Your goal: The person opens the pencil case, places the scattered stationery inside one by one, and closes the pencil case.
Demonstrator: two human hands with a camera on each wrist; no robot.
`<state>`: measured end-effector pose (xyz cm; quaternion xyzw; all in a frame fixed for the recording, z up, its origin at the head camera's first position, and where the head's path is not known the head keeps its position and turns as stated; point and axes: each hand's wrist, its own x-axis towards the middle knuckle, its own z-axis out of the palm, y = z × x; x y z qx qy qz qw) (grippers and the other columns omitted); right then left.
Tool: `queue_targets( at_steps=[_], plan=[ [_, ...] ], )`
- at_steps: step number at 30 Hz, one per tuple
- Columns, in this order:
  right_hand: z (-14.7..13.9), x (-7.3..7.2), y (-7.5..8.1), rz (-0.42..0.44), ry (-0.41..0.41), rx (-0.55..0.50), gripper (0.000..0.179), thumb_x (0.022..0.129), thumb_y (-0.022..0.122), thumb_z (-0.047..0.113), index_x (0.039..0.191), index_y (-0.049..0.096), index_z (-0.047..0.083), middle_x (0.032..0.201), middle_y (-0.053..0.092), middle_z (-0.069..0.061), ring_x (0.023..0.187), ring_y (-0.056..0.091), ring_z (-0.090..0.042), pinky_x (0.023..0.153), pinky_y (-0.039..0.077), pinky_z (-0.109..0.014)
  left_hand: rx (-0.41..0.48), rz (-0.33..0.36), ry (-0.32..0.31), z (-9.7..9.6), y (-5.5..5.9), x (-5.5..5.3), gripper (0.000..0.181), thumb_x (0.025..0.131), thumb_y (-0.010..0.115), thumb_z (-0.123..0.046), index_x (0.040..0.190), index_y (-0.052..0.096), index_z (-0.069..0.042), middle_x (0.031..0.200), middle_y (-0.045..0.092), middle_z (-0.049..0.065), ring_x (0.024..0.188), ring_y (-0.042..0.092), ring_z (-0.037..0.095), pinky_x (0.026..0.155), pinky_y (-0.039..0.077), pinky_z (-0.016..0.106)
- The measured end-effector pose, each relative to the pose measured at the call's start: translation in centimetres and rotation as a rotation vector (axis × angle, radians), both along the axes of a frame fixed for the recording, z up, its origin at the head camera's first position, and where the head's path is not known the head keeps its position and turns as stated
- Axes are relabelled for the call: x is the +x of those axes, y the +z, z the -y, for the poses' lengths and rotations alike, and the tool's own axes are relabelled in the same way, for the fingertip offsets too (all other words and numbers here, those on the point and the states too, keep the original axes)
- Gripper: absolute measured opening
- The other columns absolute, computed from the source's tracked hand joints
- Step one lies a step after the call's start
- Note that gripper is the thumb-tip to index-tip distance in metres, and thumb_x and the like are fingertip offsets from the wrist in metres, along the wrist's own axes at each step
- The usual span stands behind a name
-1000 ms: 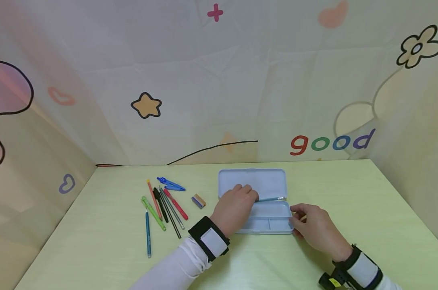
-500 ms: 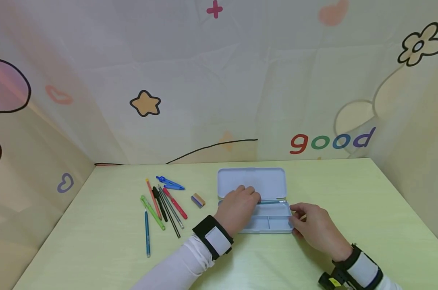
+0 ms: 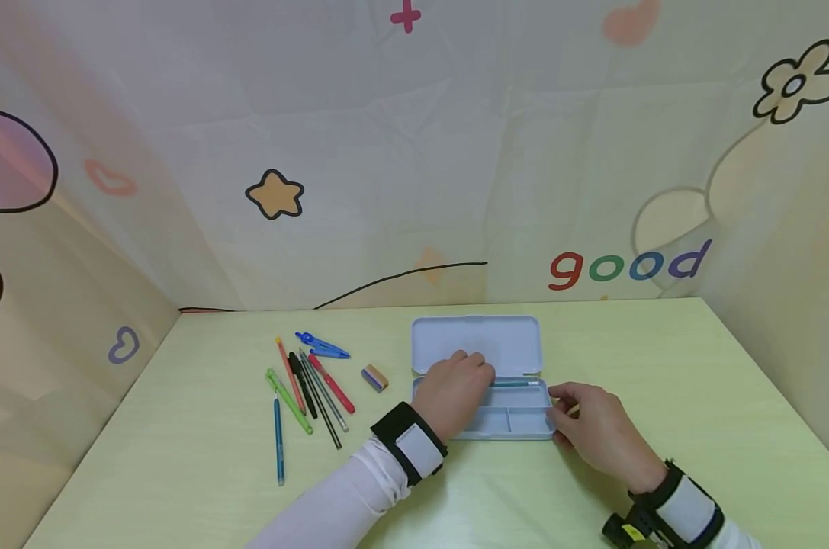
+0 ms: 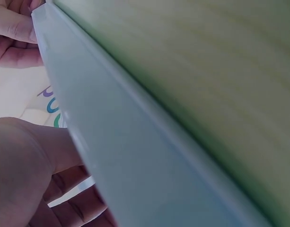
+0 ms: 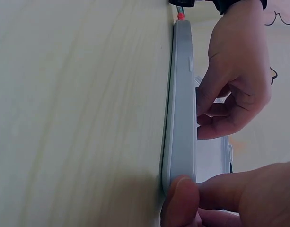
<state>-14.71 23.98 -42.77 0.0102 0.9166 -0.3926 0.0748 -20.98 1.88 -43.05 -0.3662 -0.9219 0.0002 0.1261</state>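
Observation:
The light-blue pencil case lies with its lid raised behind its divided tray. My left hand reaches into the tray with bent fingers around a slim blue pencil. The pencil lies along the rear compartment; its left part is hidden under the hand. The left wrist view shows the case's front wall with my left hand over it; the fingertips are hidden. My right hand grips the case's right end, thumb against its corner in the right wrist view.
Left of the case lie a small eraser, a blue compass, and several pens and pencils, among them a red pen, a green pen and a blue pen. A printed cloth backdrop stands behind the table.
My left hand has moved slightly right and the pencil has lowered from the hinge edge into the rear compartment. The right hand stays at the case's right end.

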Motion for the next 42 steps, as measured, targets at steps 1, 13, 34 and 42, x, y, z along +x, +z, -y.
queue_targets(
  at_steps=[1, 13, 34, 42],
  plan=[
    [0.0, 0.0, 0.0, -0.003, 0.000, 0.000, 0.038, 0.103, 0.065, 0.005, 0.137, 0.060, -0.012, 0.093, 0.063, -0.009, 0.069, 0.061, -0.017, 0.056, 0.050, -0.026, -0.002, -0.011, -0.001, -0.1, -0.1, -0.1, 0.015, 0.098, 0.074, -0.006, 0.104, 0.079, -0.019, 0.096, 0.071, -0.004, 0.084, 0.064, 0.014, 0.069, 0.056, 0.025],
    [0.1, -0.1, 0.2, -0.028, 0.012, -0.007, 0.036, 0.102, 0.066, 0.004, 0.134, 0.061, -0.012, 0.092, 0.063, -0.008, 0.068, 0.063, -0.017, 0.056, 0.051, -0.026, -0.079, -0.066, 0.010, -1.1, 0.2, 0.0, 0.012, 0.097, 0.078, -0.009, 0.103, 0.081, -0.018, 0.090, 0.069, -0.002, 0.078, 0.063, 0.015, 0.064, 0.057, 0.027],
    [0.0, 0.1, 0.0, -0.038, 0.022, -0.006, 0.037, 0.102, 0.065, 0.003, 0.134, 0.061, -0.013, 0.091, 0.063, -0.007, 0.067, 0.063, -0.016, 0.055, 0.050, -0.026, -0.067, -0.098, 0.019, -1.4, -0.3, 0.3, 0.009, 0.095, 0.079, -0.009, 0.095, 0.081, -0.018, 0.081, 0.063, -0.001, 0.071, 0.059, 0.014, 0.058, 0.055, 0.026],
    [0.0, 0.0, -0.1, -0.026, 0.016, 0.001, 0.037, 0.102, 0.066, 0.003, 0.136, 0.061, -0.012, 0.092, 0.063, -0.007, 0.068, 0.063, -0.016, 0.056, 0.051, -0.026, -0.057, -0.062, 0.007, -1.0, 0.5, 0.5, 0.008, 0.096, 0.079, -0.010, 0.100, 0.081, -0.016, 0.085, 0.065, 0.000, 0.074, 0.061, 0.015, 0.062, 0.056, 0.025]
  ],
)
